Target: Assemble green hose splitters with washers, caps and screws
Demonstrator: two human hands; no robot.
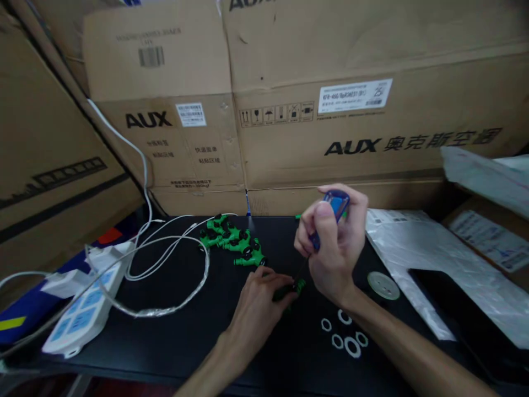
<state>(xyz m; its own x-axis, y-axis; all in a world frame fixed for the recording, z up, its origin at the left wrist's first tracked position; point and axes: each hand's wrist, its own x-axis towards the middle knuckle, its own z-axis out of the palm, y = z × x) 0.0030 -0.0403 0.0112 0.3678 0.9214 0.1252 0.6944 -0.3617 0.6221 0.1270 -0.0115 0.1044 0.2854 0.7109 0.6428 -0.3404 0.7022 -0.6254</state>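
Screwdriver (326,220) gripped upright in right hand (334,248), driving into green fitting (289,289) pinned by left hand (258,300); steady downward turning looks needed.

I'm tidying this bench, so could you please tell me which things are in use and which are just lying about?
In use: blue-handled screwdriver in right hand; green fitting under left hand.
Lying about: green fittings pile, white rings, round disc, power strip, white cables, plastic bags.
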